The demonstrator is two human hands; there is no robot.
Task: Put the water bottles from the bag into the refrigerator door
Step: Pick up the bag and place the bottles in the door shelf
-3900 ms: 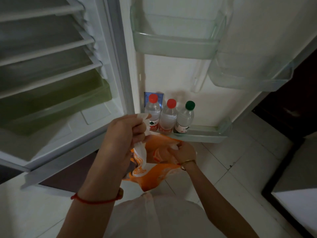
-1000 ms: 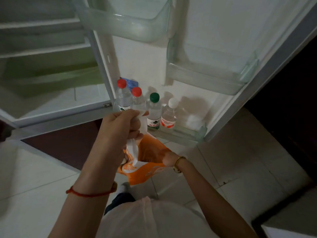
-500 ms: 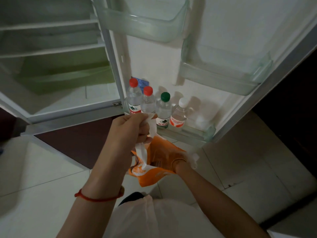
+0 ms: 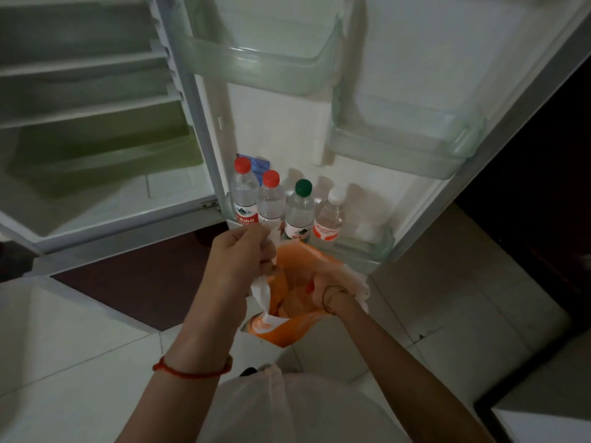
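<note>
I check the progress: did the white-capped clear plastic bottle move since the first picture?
Yes. The white-capped clear plastic bottle now stands in the bottom door shelf, right of the green-capped bottle.

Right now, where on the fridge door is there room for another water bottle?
The bottom door shelf has a bare gap at its right end, between the white-capped bottle and the shelf's right wall. Its left side is packed: two red-capped bottles, then the green-capped bottle. The upper door bins look empty.
</note>
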